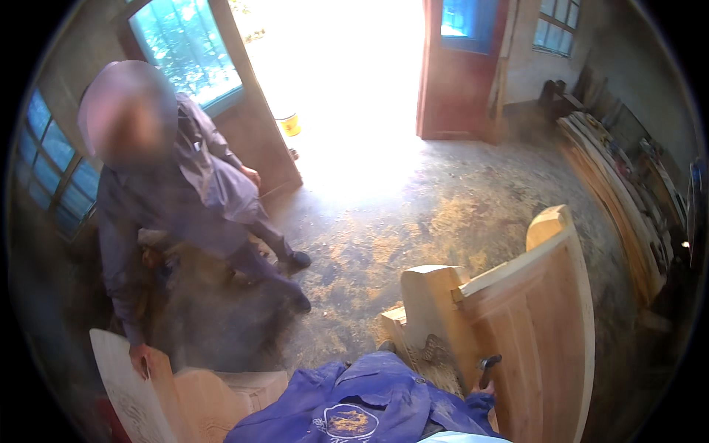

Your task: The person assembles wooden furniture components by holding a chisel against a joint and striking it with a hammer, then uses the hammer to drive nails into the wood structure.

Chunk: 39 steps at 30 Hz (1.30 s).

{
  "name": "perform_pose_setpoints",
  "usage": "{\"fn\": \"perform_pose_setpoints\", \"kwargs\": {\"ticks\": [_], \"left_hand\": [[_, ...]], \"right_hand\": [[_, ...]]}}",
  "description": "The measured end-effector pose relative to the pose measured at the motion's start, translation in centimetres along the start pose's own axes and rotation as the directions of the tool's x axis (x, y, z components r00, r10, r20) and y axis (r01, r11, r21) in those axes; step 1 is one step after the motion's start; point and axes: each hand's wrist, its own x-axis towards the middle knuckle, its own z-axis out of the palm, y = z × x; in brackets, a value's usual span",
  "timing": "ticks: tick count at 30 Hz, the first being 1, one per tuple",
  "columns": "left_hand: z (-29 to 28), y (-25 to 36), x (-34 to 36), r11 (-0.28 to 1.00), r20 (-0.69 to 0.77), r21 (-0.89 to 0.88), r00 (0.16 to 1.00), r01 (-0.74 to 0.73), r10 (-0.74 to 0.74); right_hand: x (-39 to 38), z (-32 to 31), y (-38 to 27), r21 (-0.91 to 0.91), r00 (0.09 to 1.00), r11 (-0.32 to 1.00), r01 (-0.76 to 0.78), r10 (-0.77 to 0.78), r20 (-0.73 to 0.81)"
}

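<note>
Looks well along, judging by the panelled wooden piece (535,325) at lower right: shaped, joined and edged with a curved border. Seems to lack only finishing work, with timber left pale and without visible paint. Grips a hammer (485,375), head upward, in the closed right hand (482,388), just beside the panelled face. Cannot tell the state of the left hand, out of sight and possibly hidden by the blue jacket (325,399); hard to read anything surely along that lower rim.

Bounded closely on the right by the panelled piece's long raised edge and the thick wooden block (428,292) next to it. Hemmed in at lower left by a carved wooden piece (122,373), touched on top by a co-worker's hand (142,362). Opens ahead over the sawdust-strewn floor (450,221) toward the bright doorway (340,74). Narrows at far right along stacked planks (613,199). Appears tight for swinging between block and panelling.
</note>
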Motion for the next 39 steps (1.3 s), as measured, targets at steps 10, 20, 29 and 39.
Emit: {"fn": "perform_pose_setpoints", "kwargs": {"ticks": [10,20,29,39], "left_hand": [[1.2,4.6,3.1,0.989,0.073,0.093,0.992,-0.111,0.104],[3.3,10.1,5.3,0.943,0.161,0.228,0.965,-0.242,0.209],[2.1,19.6,5.2,0.780,-0.139,0.185,0.769,-0.598,0.623],[4.9,35.2,-9.9,0.305,0.298,0.587,0.550,-0.750,0.780]], "right_hand": [[1.1,1.8,0.9,0.024,0.999,1.000,-0.006,0.005,0.034],[-0.1,-2.7,-3.7,-0.084,0.993,0.994,-0.073,0.080,0.087],[-0.8,-2.2,-3.6,0.004,0.989,0.995,-0.096,0.095,0.116],[-0.4,-3.1,-5.5,0.072,0.988,0.992,-0.103,0.093,0.125]]}}
